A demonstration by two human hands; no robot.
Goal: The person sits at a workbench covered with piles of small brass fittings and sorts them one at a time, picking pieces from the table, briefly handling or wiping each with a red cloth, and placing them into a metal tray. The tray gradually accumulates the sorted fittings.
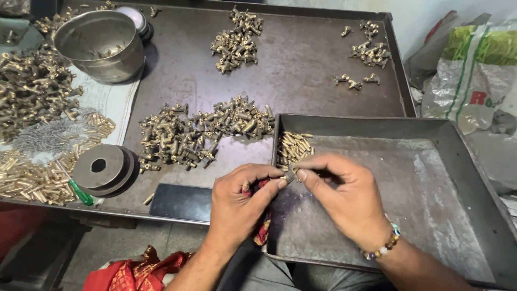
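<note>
Step in hand, as judged: fitting small brass part [290, 175] at left edge of grey tray [431, 188]. Left hand [239, 202] pinches part plus red cloth [263, 229]; right hand [344, 196] pinches same part. Brass pins [293, 146] in tray's far-left corner. Next move likely needs steady pinch, fine alignment.

I read this as a small metalwork assembly workshop: a dark steel worktable [301, 59] with raised edges carries at least 4 heaps of small brass fittings [202, 132], plus brass pins [32, 180]. I also see a dented metal bowl [99, 46], round steel discs [102, 168], a green-handled screwdriver [78, 191] and a worn steel tray [431, 178], with plastic sacks [468, 70] against the wall.
</note>
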